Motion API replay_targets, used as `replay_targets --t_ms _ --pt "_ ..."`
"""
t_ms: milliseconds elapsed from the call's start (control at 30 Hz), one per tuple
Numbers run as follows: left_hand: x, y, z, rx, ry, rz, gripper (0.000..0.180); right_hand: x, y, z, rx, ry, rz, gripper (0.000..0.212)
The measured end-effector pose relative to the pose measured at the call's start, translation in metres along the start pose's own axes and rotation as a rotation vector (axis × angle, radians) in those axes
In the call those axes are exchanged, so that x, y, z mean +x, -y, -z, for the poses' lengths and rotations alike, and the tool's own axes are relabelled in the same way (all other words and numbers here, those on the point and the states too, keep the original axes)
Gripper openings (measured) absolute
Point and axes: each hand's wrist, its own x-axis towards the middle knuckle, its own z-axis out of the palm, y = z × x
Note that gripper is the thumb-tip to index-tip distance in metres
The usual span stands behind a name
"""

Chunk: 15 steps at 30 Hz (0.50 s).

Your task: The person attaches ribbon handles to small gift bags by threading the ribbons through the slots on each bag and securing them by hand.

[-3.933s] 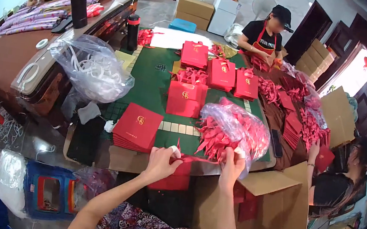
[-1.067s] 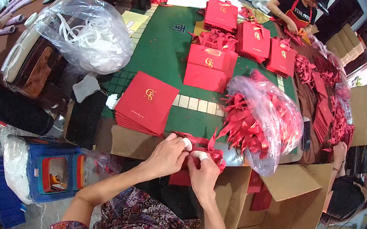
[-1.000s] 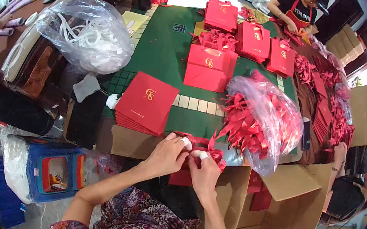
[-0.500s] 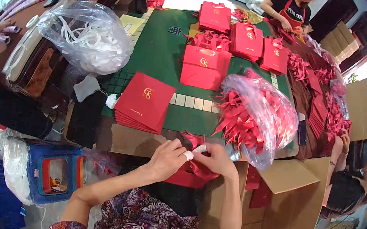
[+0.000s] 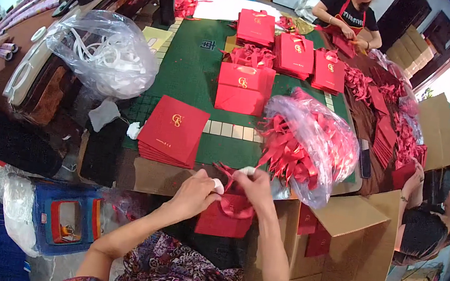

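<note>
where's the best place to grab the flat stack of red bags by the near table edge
Probably the near right corner of the flat stack of red bags, coming in from the person's side. That corner sits close to the table edge with bare surface around it, so fingers can slide under. The left hand is nearest, though both hands are busy on a red bag.

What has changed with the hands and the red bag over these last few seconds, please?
Both hands have dropped from the table edge toward the lap: the left hand and right hand now work a red ribbon at the mouth of a red paper bag, which has come lower and shows more fully. The flat stack of red bags and the clear sack of ribbons stayed in place.
</note>
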Motion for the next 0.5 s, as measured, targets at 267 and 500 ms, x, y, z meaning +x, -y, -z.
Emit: replay_targets --t_ms 267,500 --pt "0.015 -0.012 0.004 -0.041 -0.077 0.186 0.019 -0.003 0.013 -0.004 -0.07 0.04 0.097 0.014" --pt "0.018 -0.003 -0.013 -0.089 -0.154 0.272 0.024 -0.005 0.009 0.015 -0.187 -0.138 0.178 0.023"
